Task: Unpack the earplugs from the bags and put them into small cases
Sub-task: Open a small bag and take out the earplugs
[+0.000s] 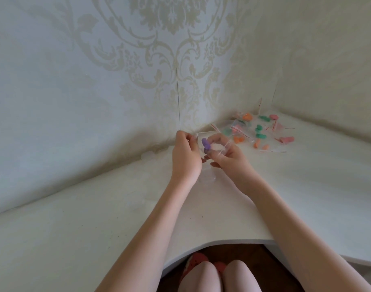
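Above the white desk, both hands hold one small clear bag [217, 144] with purple earplugs [206, 144] inside. My left hand [185, 157] pinches the bag's left edge. My right hand [227, 155] grips its right side, fingers curled round the plastic. Below the hands a small clear case [207, 178] stands on the desk, partly hidden by my wrists. A pile of clear bags [258, 131] with orange, green and pink earplugs lies to the back right, near the corner.
Patterned wallpaper walls [117, 81] meet behind the desk and close it in at the back and right. The white desk [96, 228] has a curved front cut-out [212, 243], with my knees below it.
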Demonstrator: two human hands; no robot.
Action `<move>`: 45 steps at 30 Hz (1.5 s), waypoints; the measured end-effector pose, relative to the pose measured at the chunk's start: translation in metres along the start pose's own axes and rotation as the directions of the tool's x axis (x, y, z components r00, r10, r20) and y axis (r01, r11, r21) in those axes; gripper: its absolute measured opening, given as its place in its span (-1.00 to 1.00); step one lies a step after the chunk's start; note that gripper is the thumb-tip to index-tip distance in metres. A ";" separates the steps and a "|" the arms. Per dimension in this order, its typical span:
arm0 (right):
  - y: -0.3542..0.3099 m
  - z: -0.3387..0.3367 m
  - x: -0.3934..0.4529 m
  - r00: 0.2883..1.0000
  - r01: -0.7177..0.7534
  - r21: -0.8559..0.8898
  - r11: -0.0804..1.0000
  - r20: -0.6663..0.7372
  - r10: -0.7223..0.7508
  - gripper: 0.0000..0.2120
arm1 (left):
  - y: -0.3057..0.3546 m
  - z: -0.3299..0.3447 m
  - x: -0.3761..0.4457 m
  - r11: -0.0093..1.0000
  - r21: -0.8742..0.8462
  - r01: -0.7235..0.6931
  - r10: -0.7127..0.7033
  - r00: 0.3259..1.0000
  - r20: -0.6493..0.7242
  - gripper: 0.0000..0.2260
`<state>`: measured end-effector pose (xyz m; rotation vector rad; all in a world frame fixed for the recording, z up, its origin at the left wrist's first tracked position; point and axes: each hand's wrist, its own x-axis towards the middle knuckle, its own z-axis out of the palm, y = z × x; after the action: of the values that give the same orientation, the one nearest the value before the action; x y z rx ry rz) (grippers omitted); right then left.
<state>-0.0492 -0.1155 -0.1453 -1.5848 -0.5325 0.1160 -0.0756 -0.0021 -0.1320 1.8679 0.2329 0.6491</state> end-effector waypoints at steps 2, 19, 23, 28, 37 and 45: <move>0.000 -0.001 -0.001 0.999 -0.021 0.019 1.000 0.033 0.020 -0.85 | -0.001 -0.002 -0.001 0.996 0.075 -0.055 0.056 0.998 -0.008 -0.85; -0.002 0.000 -0.004 0.998 -0.029 0.009 1.000 0.050 0.029 -0.92 | -0.002 -0.005 -0.004 0.960 0.254 -0.121 0.152 0.983 -0.105 -0.87; -0.004 -0.003 -0.005 0.999 -0.039 0.012 0.999 0.004 0.039 -0.93 | -0.008 -0.012 0.002 0.947 0.307 -0.095 0.150 0.976 -0.161 -0.91; -0.005 -0.015 -0.006 0.998 -0.003 -0.077 0.997 -0.058 -0.001 -0.82 | -0.018 -0.033 0.015 0.953 0.283 -0.104 0.190 0.935 -0.299 -0.93; -0.003 -0.025 -0.002 0.954 -0.099 0.028 0.995 -0.281 0.103 -0.58 | -0.010 -0.020 0.005 0.985 0.050 -0.168 0.174 0.971 -0.166 -0.74; 0.005 -0.022 0.002 0.904 -0.254 0.132 0.958 -0.321 0.283 -0.71 | -0.009 -0.011 0.000 0.983 -0.082 -0.166 0.150 0.973 -0.177 -0.79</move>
<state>-0.0374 -0.1352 -0.1469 -1.5439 -0.0370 0.0715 -0.0803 0.0103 -0.1368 1.7508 0.1610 0.9158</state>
